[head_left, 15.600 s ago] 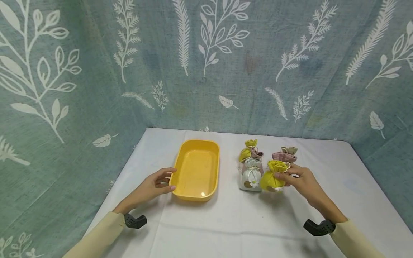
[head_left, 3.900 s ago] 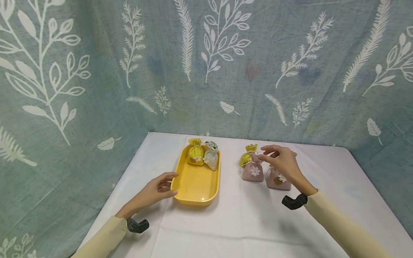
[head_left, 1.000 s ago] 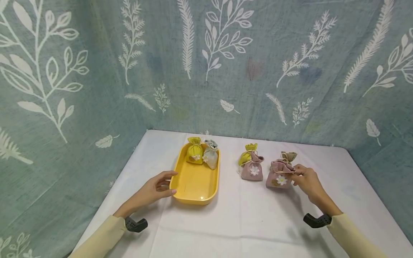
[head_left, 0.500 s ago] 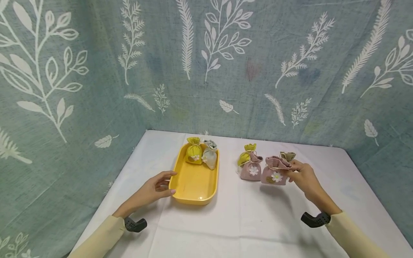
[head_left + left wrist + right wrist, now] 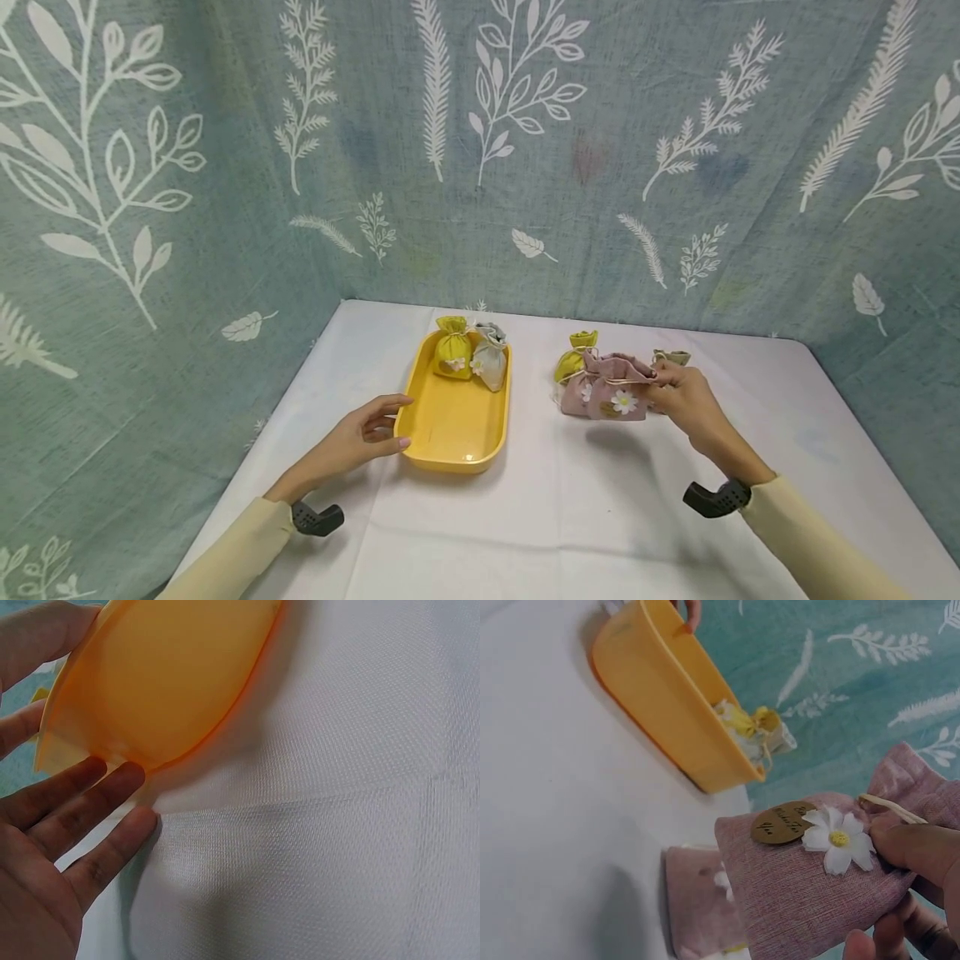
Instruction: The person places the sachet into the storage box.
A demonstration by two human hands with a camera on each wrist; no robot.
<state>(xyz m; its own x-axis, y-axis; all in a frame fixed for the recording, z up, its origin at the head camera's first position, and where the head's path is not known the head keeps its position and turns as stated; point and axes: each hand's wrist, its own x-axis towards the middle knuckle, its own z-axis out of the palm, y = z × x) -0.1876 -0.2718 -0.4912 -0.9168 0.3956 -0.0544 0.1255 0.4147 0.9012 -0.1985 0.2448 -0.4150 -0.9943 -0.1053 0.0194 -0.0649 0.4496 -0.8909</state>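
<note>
In the head view my right hand (image 5: 686,408) pinches a pink drawstring pouch (image 5: 618,404) near its tied neck. The pouch hangs above the table, its shadow below. The right wrist view shows its white flower (image 5: 838,838) and brown oval tag (image 5: 783,823). Behind it, partly covered, stands another pink pouch (image 5: 573,395). My left hand (image 5: 363,433) holds the near left rim of a yellow plastic tray (image 5: 420,460), with some fingertips over the rim and others against the outer wall (image 5: 187,675). A yellow-green pouch (image 5: 452,354) and a pale grey pouch (image 5: 490,367) lean at the tray's far end.
A yellow-green pouch (image 5: 572,365) stands behind the pink ones. An olive-topped pouch (image 5: 671,357) is mostly hidden behind my right hand. A white cloth covers the table (image 5: 480,542), and a green leaf-patterned curtain (image 5: 585,233) hangs along its back and sides.
Over the last second my right hand has lifted the pink pouch and carried it left, in front of the other pink pouch. Earlier, the two pouches came into the tray. My left hand stays.
</note>
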